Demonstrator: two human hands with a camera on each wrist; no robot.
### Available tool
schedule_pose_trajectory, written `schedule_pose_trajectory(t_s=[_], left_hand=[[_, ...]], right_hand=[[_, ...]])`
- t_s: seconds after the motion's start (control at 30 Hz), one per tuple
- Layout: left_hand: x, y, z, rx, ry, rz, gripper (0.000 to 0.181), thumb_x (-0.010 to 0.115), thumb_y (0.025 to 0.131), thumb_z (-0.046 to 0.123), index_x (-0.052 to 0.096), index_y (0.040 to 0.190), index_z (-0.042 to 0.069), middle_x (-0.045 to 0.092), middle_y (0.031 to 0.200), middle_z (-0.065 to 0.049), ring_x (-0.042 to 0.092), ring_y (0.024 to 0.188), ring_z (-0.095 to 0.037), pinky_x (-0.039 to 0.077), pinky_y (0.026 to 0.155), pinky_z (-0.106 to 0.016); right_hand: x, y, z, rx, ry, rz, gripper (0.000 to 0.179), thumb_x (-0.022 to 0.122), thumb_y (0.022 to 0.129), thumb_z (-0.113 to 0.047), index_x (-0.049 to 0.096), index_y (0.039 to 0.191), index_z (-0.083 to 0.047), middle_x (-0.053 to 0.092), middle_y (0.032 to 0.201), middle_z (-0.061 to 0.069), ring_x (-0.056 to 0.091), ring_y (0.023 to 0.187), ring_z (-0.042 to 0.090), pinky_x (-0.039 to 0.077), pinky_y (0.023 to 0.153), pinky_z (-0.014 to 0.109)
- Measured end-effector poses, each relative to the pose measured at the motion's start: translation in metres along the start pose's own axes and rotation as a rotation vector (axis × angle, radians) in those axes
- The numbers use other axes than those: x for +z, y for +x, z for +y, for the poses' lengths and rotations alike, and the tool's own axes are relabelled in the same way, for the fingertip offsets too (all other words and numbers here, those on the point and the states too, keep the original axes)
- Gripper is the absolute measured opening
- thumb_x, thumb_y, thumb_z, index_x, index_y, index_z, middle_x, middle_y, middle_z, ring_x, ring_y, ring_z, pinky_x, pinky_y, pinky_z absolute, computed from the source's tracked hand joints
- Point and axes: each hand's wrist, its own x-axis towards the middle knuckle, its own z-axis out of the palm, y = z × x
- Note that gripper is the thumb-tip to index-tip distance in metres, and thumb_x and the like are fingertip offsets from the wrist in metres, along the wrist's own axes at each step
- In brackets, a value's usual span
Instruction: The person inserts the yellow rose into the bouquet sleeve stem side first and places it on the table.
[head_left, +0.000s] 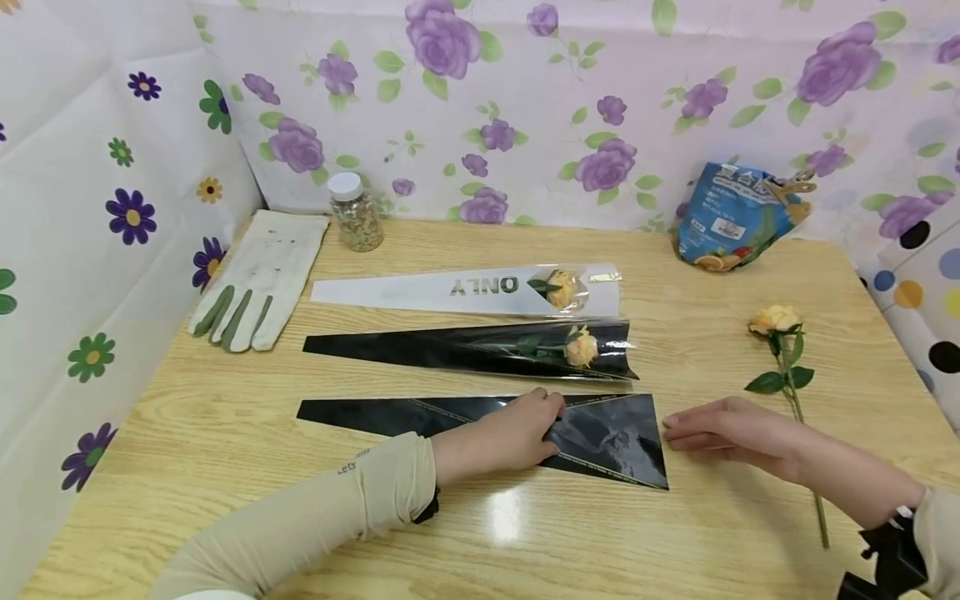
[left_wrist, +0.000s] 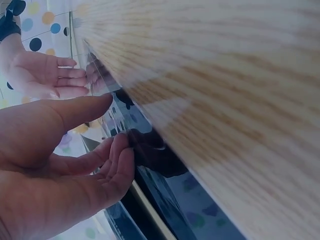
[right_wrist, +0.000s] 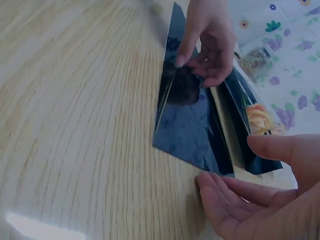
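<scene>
A flat black flower sleeve (head_left: 607, 433) with thin gold lines lies nearest the person on the table. My left hand (head_left: 504, 437) rests on its middle, thumb and fingertips apart on the glossy surface; the left wrist view shows the thumb (left_wrist: 87, 111) nearly straight. Just off the sleeve's wide end is my right hand (head_left: 738, 433), palm turned inward, holding nothing. In the right wrist view its fingertips (right_wrist: 212, 185) are close to the sleeve's corner; contact is unclear. To the right lies a loose yellow rose (head_left: 776, 321), its stem partly behind the right forearm.
Farther back lie a black sleeve (head_left: 420, 350) and a white sleeve (head_left: 390, 292) marked ONLY, each holding a yellow rose. A work glove (head_left: 262, 267) and a white-capped jar (head_left: 356, 218) stand back left. A clipped blue bag (head_left: 731, 217) stands back right.
</scene>
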Motion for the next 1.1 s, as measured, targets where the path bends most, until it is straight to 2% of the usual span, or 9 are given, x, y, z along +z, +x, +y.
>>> schedule_pose_trajectory(t_s=[0.17, 0.3, 0.37, 0.47, 0.6, 0.73, 0.9, 1.0, 1.1], left_hand=[[-0.003, 0.005, 0.004, 0.002, 0.055, 0.046, 0.026, 0.067, 0.086, 0.017, 0.058, 0.106, 0.004, 0.059, 0.095, -0.005, 0.057, 0.087, -0.014, 0.046, 0.07, -0.023], [-0.006, 0.01, 0.011, 0.01, 0.127, 0.042, 0.016, 0.067, 0.083, 0.011, 0.059, 0.096, 0.004, 0.057, 0.084, -0.003, 0.055, 0.078, -0.013, 0.043, 0.063, -0.022], [-0.007, 0.012, 0.014, 0.003, 0.114, 0.027, 0.016, 0.066, 0.08, 0.006, 0.059, 0.094, 0.005, 0.058, 0.083, -0.003, 0.055, 0.076, -0.013, 0.043, 0.06, -0.023], [-0.006, 0.017, 0.018, 0.011, 0.072, 0.016, 0.022, 0.066, 0.077, 0.004, 0.059, 0.098, 0.006, 0.063, 0.09, -0.003, 0.059, 0.082, -0.012, 0.046, 0.065, -0.02], [-0.002, 0.025, 0.028, 0.014, -0.04, 0.005, 0.019, 0.066, 0.086, 0.022, 0.057, 0.098, 0.01, 0.064, 0.092, 0.001, 0.06, 0.081, -0.009, 0.045, 0.068, -0.019], [0.004, 0.036, 0.041, -0.046, -0.168, -0.026, 0.038, 0.046, 0.095, 0.049, 0.054, 0.095, 0.012, 0.061, 0.08, -0.001, 0.057, 0.064, -0.011, 0.044, 0.058, -0.022], [0.01, 0.049, 0.052, -0.168, -0.191, -0.041, 0.065, 0.028, 0.095, 0.059, 0.053, 0.124, 0.006, 0.063, 0.115, -0.007, 0.063, 0.096, -0.014, 0.048, 0.074, -0.026], [0.011, 0.055, 0.055, -0.208, -0.185, -0.032, 0.068, 0.027, 0.095, 0.06, 0.053, 0.129, 0.008, 0.057, 0.127, -0.006, 0.059, 0.108, -0.015, 0.048, 0.082, -0.027], [0.012, 0.059, 0.057, -0.192, -0.169, -0.011, 0.057, 0.028, 0.099, 0.052, 0.064, 0.109, 0.009, 0.064, 0.11, -0.006, 0.063, 0.089, -0.014, 0.048, 0.071, -0.025]], right_hand=[[0.006, 0.007, -0.006, -0.018, 0.071, -0.093, 0.054, 0.055, 0.094, -0.032, 0.047, 0.129, 0.008, 0.059, 0.121, 0.016, 0.059, 0.108, 0.021, 0.047, 0.092, 0.035], [0.011, 0.013, -0.008, -0.025, 0.051, -0.088, 0.027, 0.06, 0.092, -0.032, 0.064, 0.098, -0.006, 0.061, 0.091, 0.0, 0.057, 0.086, 0.012, 0.049, 0.083, 0.032], [0.014, 0.014, -0.007, -0.059, 0.017, -0.088, 0.021, 0.061, 0.09, -0.03, 0.06, 0.081, -0.011, 0.056, 0.077, -0.003, 0.054, 0.075, 0.012, 0.047, 0.076, 0.03], [0.019, 0.014, -0.004, -0.128, -0.018, -0.1, 0.024, 0.061, 0.091, -0.027, 0.055, 0.072, -0.012, 0.054, 0.071, -0.004, 0.052, 0.071, 0.012, 0.044, 0.072, 0.03], [0.021, 0.016, 0.0, -0.175, -0.005, -0.09, 0.021, 0.06, 0.092, -0.024, 0.062, 0.08, -0.007, 0.058, 0.076, -0.004, 0.051, 0.072, 0.011, 0.042, 0.07, 0.029], [0.022, 0.02, 0.003, -0.223, 0.012, -0.07, 0.024, 0.058, 0.093, -0.021, 0.067, 0.103, -0.002, 0.066, 0.093, -0.003, 0.058, 0.081, 0.009, 0.048, 0.073, 0.028], [0.029, 0.025, 0.006, -0.243, -0.022, 0.029, 0.027, 0.059, 0.092, -0.02, 0.067, 0.109, 0.0, 0.067, 0.101, -0.003, 0.059, 0.083, 0.007, 0.052, 0.072, 0.028], [0.035, 0.029, 0.007, -0.217, -0.08, 0.129, 0.029, 0.063, 0.09, -0.021, 0.068, 0.107, 0.001, 0.067, 0.086, -0.003, 0.058, 0.077, 0.007, 0.052, 0.068, 0.028], [0.041, 0.033, 0.006, -0.2, -0.151, 0.232, 0.027, 0.068, 0.086, -0.022, 0.069, 0.099, 0.001, 0.063, 0.07, -0.007, 0.055, 0.068, 0.008, 0.049, 0.061, 0.027]])
